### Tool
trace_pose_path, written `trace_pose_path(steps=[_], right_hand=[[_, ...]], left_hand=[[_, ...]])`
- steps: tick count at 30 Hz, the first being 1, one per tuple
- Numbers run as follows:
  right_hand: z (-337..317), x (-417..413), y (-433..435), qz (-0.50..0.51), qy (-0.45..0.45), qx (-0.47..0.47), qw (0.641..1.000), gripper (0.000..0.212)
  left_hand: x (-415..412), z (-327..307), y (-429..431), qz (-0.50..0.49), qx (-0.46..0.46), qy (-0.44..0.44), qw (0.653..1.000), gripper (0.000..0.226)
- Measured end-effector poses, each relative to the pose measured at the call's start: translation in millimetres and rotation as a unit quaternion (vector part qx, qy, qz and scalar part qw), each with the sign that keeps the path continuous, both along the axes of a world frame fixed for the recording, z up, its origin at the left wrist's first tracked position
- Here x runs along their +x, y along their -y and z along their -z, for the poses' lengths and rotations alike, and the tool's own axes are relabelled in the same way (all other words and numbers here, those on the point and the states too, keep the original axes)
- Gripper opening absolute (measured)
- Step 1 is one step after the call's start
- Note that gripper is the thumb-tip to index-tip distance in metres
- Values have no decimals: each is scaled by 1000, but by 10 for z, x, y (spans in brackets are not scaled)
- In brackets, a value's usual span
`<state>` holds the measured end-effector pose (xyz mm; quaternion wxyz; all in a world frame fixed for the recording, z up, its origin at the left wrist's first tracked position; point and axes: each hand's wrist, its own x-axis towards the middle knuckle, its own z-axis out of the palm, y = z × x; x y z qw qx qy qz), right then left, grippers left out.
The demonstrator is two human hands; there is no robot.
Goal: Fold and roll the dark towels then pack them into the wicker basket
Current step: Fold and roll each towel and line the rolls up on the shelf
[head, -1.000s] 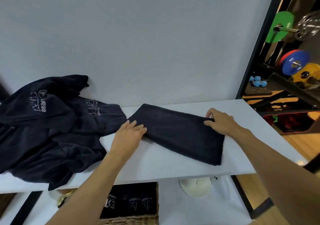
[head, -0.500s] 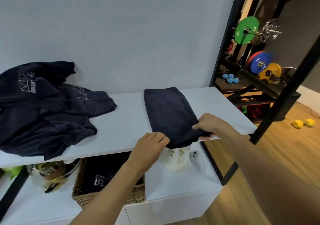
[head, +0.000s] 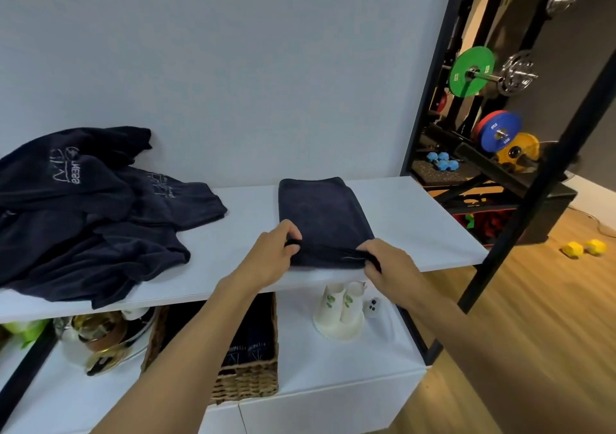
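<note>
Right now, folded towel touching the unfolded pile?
Apart. Head view shows a strip of bare white shelf between the folded towel and the pile.

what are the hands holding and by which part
The folded dark navy towel, by its near end: left grip on the left corner, right grip on the right corner.

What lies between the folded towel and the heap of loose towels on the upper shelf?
Head view: only bare white shelf top between the folded towel and the heap; they lie apart.
</note>
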<state>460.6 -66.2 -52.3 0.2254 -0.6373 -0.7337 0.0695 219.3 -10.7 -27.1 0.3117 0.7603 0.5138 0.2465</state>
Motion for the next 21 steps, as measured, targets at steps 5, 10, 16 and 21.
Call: trace_pose_path(steps=[5,10,16,21], right_hand=[[-251,145,-268,25,-180,-81,980,23],[-152,139,-382,76,-26,-32,996,25],[79,149,-263,-130,203,254,937,15],[136,156,-330,-115,238,163,951,30]], left_hand=[[66,-115,-230,-62,-72,-10,995,6],[127,-17,-310,-115,-78,-31,990,12],[192,-35,-319,-151,-79,-58,984,14],[201,-73,-298,-150,-35,-122,980,15]])
